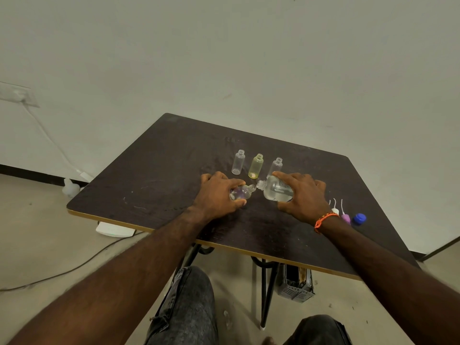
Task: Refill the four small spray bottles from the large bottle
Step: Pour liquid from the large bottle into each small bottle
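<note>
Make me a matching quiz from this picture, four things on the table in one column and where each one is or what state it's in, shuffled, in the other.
Things:
1. large bottle
2. yellow bottle
3. blue cap
4. small bottle

Places or states:
A. lies on the table's right side, behind the right wrist
B. tilted in the left hand, neck to the right
C. stands upright, uncapped, middle of the back row
D. tipped in the right hand, mouth to the left

Pairs: 1-D, 2-C, 3-A, 4-B
</note>
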`<action>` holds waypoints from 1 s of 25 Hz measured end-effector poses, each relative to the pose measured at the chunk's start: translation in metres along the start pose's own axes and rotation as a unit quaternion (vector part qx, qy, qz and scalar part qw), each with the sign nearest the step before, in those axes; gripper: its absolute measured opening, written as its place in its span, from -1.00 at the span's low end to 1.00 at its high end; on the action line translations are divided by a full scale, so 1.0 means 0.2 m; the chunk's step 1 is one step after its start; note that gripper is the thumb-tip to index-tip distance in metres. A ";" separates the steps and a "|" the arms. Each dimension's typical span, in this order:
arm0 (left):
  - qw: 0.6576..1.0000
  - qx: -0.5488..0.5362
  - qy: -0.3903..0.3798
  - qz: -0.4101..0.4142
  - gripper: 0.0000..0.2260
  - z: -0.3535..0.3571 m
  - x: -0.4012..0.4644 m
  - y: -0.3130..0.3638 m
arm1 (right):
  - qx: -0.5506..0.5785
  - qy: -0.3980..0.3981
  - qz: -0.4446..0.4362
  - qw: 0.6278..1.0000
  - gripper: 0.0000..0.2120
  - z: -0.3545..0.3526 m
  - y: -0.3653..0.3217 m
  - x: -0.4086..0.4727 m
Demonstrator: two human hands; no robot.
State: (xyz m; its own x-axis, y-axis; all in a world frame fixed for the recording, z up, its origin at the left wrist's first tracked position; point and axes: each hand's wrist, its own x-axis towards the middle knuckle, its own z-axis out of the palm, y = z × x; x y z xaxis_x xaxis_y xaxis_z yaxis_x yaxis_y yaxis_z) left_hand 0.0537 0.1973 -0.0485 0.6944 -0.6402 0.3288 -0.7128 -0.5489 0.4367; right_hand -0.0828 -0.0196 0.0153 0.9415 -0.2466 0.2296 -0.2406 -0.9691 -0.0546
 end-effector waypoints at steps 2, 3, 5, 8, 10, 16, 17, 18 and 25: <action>1.000 0.001 0.000 -0.001 -0.46 0.00 0.00 0.00 | -0.003 0.001 0.000 1.000 -0.22 -0.01 0.00 0.00; 1.000 0.001 0.002 -0.001 -0.46 0.00 0.00 0.00 | -0.005 0.002 -0.001 1.000 -0.23 -0.01 0.00 0.00; 1.000 0.002 0.000 0.000 -0.46 0.00 0.00 0.00 | -0.007 0.005 -0.002 1.000 -0.23 -0.01 0.00 0.00; 1.000 0.006 -0.003 -0.001 -0.45 0.00 0.00 0.00 | -0.010 0.001 -0.004 1.000 -0.23 -0.01 0.00 0.00; 1.000 0.008 -0.004 -0.001 -0.45 0.00 0.00 0.00 | -0.012 0.001 -0.006 1.000 -0.23 -0.01 -0.01 0.00; 1.000 0.006 -0.007 0.002 -0.45 0.00 0.00 0.00 | -0.026 0.002 -0.004 1.000 -0.22 -0.02 -0.01 0.01; 1.000 0.005 -0.008 0.002 -0.45 0.00 0.00 0.00 | -0.028 0.003 -0.005 1.000 -0.23 -0.02 -0.01 0.01; 1.000 0.003 -0.009 0.001 -0.45 0.00 0.00 0.00 | -0.030 0.003 -0.006 1.000 -0.23 -0.02 -0.01 0.01; 1.000 0.000 -0.007 0.001 -0.44 -0.01 -0.01 0.00 | -0.029 0.000 -0.008 1.000 -0.23 -0.03 -0.01 0.01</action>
State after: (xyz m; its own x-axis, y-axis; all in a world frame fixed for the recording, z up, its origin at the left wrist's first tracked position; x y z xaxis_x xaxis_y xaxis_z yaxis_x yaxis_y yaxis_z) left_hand 0.0533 0.1990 -0.0479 0.6911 -0.6490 0.3181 -0.7144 -0.5470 0.4364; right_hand -0.0813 -0.0174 0.0209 0.9455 -0.2310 0.2296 -0.2387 -0.9711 0.0062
